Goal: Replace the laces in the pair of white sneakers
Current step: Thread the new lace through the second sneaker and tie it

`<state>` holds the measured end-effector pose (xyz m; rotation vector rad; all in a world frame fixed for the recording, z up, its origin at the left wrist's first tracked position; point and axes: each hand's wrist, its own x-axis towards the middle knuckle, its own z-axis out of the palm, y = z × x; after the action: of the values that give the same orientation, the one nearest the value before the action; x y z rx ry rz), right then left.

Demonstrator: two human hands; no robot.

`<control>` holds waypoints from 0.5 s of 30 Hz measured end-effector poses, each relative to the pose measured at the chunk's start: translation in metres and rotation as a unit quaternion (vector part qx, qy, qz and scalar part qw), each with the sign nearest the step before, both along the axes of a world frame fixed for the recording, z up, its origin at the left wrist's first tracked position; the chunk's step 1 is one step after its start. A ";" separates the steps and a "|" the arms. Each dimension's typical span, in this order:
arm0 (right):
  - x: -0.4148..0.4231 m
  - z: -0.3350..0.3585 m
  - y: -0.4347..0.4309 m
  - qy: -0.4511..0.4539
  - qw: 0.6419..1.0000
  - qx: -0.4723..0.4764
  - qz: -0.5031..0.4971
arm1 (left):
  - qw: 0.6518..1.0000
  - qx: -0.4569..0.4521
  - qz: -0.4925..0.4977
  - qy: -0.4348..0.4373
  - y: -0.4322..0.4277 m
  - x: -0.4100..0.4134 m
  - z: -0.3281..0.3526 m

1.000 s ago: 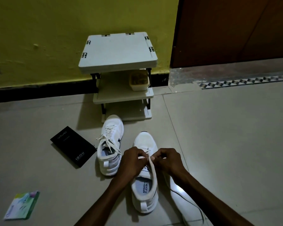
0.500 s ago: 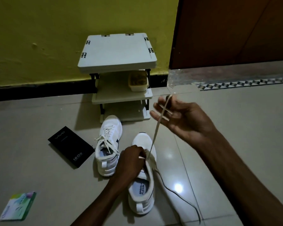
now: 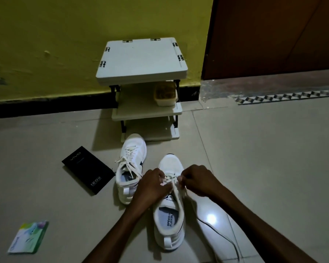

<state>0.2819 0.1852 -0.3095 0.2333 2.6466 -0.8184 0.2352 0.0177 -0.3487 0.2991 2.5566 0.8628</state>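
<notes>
Right hand: lowered from its raised pull; the lace is pinched over the near sneaker.
Left hand: kept curled on the lace.

- Dim indoor light; the yellow wall darkens toward the left edge and the top corners.
- A bright glare spot sits on the glossy floor near its bottom edge, right of the near sneaker.
- The shelf rack and the far sneaker throw soft shadows leftward.
- The wide lens bows the skirting at the left edge.
- The left hand, right hand and lace look sharp, unblurred.
</notes>
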 end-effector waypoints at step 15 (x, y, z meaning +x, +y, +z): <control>-0.002 0.054 0.023 -0.042 0.985 -0.164 0.029 | 0.995 -0.013 0.046 0.084 0.003 0.010 -0.005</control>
<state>0.2800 0.2085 -0.2556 0.1016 2.3831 -1.1798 0.2451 0.0205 -0.3539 0.2586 2.7544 0.8699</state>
